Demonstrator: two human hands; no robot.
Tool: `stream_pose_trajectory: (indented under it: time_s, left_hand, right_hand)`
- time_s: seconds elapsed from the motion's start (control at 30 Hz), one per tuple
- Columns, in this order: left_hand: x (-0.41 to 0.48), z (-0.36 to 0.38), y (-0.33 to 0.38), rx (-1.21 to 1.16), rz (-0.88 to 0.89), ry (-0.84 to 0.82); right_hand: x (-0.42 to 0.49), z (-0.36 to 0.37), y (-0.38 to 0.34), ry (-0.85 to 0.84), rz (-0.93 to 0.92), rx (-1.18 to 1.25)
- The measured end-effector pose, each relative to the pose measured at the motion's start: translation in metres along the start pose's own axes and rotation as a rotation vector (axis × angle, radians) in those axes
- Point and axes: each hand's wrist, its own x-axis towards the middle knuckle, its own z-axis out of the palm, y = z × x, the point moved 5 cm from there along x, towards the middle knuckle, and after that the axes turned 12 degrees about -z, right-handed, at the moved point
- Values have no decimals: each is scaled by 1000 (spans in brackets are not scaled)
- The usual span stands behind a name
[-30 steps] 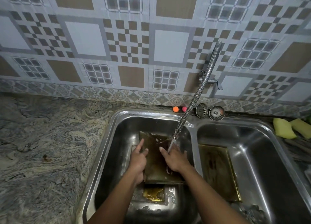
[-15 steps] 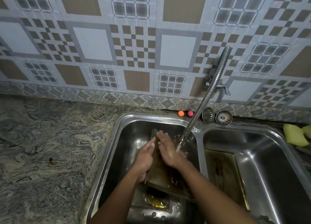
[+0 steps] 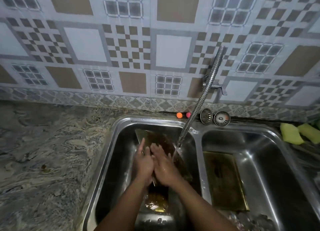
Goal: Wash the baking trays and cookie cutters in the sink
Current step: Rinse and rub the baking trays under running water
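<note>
Right, starting at the grip: my left hand [image 3: 143, 163] has a loose grip along the left edge of the baking tray [image 3: 161, 140], fingers pointing up the slope with the index finger lifted clear, though I cannot tell whether the thumb hooks under. My right hand [image 3: 164, 166] lies spread and flat on the tray's face, palm pressed down, pinching nothing. The tray leans tilted in the left basin of the sink [image 3: 121, 126], its far end up against the back wall. Water runs from the flexible tap hose [image 3: 199, 104] and lands just beside my right hand.

By my reckoning this is early going. The tray looks brown and stained, a second tray [image 3: 225, 180] lies flat in the right basin apparently untouched, and something golden sits under water near the drain; cutters, perhaps, but I cannot tell. The yellow sponges [image 3: 292, 133] sit idle on the bench.

Against half a second ago, both hands have slid down the tray, baring more of its upper end.
</note>
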Motion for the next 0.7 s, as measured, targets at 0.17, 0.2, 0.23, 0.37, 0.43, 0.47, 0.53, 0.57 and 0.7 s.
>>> stream_pose_trajectory:
  time_s: [0.17,0.2,0.23,0.37,0.43,0.47,0.53,0.57,0.7]
  left_hand:
    - [7,-13,6,-16,-14,48]
    - [7,-16,4,-7,-24,48]
    - [7,-16,2,-11,-43,31]
    - [5,-18,-10,-54,-127,-2]
    - [7,-14,-8,-22,-122,-36]
    - [8,-10,-7,1,-112,-72]
    - [10,-4,-5,42,-107,-145]
    - [8,-1,-5,51,-105,-186]
    - [-2,7,-7,212,-28,-327]
  right_hand:
    - [-28,-8,35,62,-60,115]
    - [-31,-11,50,39,46,168]
    - [-30,-13,65,22,162,213]
    - [-20,-27,76,27,283,-56]
    - [-20,-23,43,-38,62,-146]
    - [-22,-20,31,-57,-54,-150]
    - [-19,-17,30,-67,-168,-137]
    - [-11,-19,41,-48,-129,-136]
    - [16,-45,81,99,373,-121]
